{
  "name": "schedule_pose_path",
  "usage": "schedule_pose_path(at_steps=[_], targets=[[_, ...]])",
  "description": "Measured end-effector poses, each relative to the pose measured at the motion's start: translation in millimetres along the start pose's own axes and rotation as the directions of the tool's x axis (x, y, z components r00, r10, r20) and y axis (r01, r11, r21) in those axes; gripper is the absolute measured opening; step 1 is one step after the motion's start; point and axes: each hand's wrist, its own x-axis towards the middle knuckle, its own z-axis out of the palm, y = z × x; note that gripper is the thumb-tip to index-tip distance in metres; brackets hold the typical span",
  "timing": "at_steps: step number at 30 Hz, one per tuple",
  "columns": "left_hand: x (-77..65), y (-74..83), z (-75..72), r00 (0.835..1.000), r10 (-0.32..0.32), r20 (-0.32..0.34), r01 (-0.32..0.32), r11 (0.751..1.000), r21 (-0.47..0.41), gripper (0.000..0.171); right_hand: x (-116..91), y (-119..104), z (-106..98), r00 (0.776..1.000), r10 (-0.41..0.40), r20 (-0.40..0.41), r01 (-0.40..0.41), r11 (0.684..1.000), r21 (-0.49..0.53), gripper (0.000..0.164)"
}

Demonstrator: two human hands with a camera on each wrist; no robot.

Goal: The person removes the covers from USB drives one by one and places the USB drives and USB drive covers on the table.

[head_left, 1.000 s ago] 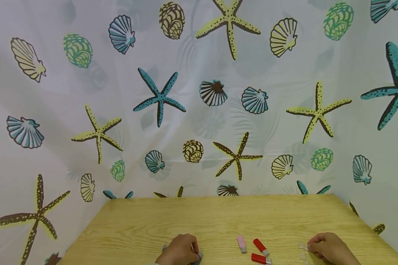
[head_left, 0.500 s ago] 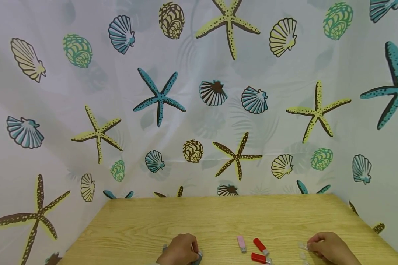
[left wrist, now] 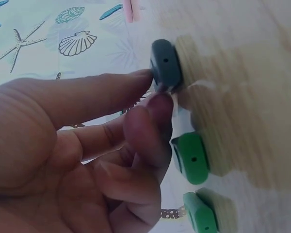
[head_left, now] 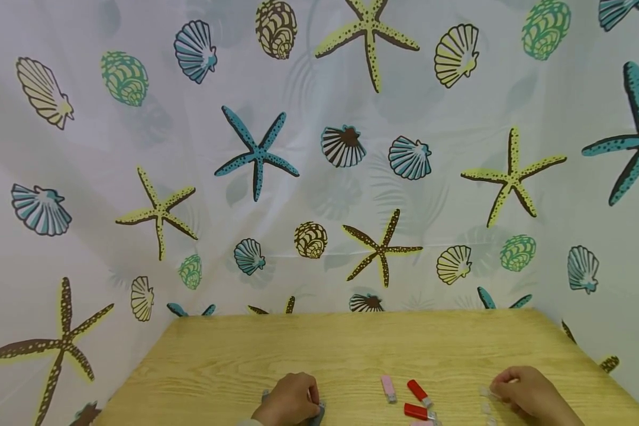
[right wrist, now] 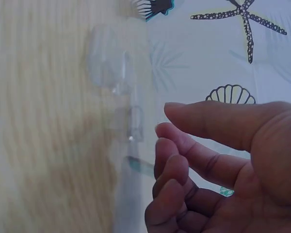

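My left hand (head_left: 290,399) is low on the wooden table, its thumb and finger pinching a dark grey USB stick (left wrist: 166,65). Beside it in the left wrist view stand a green USB stick (left wrist: 191,158) and a second green one (left wrist: 201,213). My right hand (head_left: 529,393) hovers at the right side with loosely bent fingers. Its thumb and index finger (right wrist: 172,133) are slightly apart, and nothing shows between them. Just past these fingertips lie small clear plastic caps (right wrist: 136,124), several in a short column; one cap (head_left: 484,391) is nearest the fingers.
Between the hands lie a pink USB stick (head_left: 388,389), a red one (head_left: 418,391) and another red one (head_left: 416,411). A further pink stick (head_left: 422,423) is cut off by the lower edge. Shell-printed cloth (head_left: 319,195) encloses the wooden table (head_left: 319,343).
My right hand has shifted slightly up and left beside the clear caps. The left hand stays put. With a small tilt of the head view, a second pink stick appears at the bottom.
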Motion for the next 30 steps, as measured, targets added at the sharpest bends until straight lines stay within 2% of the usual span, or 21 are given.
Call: schedule_pose_path(at_steps=[3,5,6,8,10,11,13,14,18,20,21,27,30], targets=[[-0.4,1.2,-1.2,1.0,-0.007,0.0,0.007,1.0,0.004,0.013,-2,-8,0,0.998,-0.067,0.006,0.068,0.996,-0.056,0.018],[-0.9,1.9,-1.5,1.0,-0.009,0.004,0.009,1.0,0.001,0.013,-4,-13,1,0.987,-0.152,0.056,0.156,0.986,-0.065,0.019],[-1.2,2.2,-1.5,1.0,-0.009,0.008,0.009,1.0,-0.005,0.012,-4,-15,2,0.974,-0.207,0.094,0.213,0.976,-0.054,0.019],[-2.0,2.8,-1.6,1.0,-0.009,0.02,0.009,1.0,-0.027,0.012,-5,-20,5,0.932,-0.31,0.189,0.317,0.948,-0.004,0.016],[-2.3,2.9,-1.4,1.0,-0.007,0.03,0.009,0.999,-0.05,0.011,-6,-25,10,0.869,-0.403,0.287,0.409,0.912,0.042,0.014],[-2.5,3.0,-1.5,0.999,-0.007,0.034,0.009,0.998,-0.059,0.011,-7,-28,13,0.846,-0.424,0.325,0.427,0.902,0.065,0.012],[-2.4,3.2,-1.6,0.999,-0.01,0.04,0.013,0.997,-0.08,0.01,-10,-35,20,0.805,-0.455,0.381,0.453,0.886,0.101,0.01],[-2.2,3.2,-1.7,0.999,-0.01,0.042,0.014,0.996,-0.087,0.01,-12,-38,23,0.796,-0.455,0.398,0.453,0.885,0.107,0.009],[-2.1,3.9,-2.7,0.999,-0.01,0.05,0.015,0.994,-0.111,0.009,-18,-47,38,0.787,-0.432,0.44,0.428,0.896,0.114,0.007],[-2.3,4.5,-3.7,0.998,-0.004,0.056,0.011,0.993,-0.118,0.008,-19,-49,45,0.79,-0.415,0.451,0.411,0.905,0.113,0.007],[-2.4,4.8,-4.4,0.998,-0.003,0.059,0.01,0.993,-0.119,0.007,-18,-49,48,0.784,-0.423,0.455,0.419,0.901,0.116,0.007],[-1.8,4.3,-7.7,0.997,0.017,0.075,-0.009,0.993,-0.115,0.006,-10,-48,62,0.692,-0.529,0.492,0.498,0.843,0.206,0.004],[-1.4,3.5,-8.6,0.997,0.037,0.072,-0.029,0.993,-0.116,0.006,-12,-52,65,0.695,-0.516,0.501,0.487,0.85,0.2,0.002]])
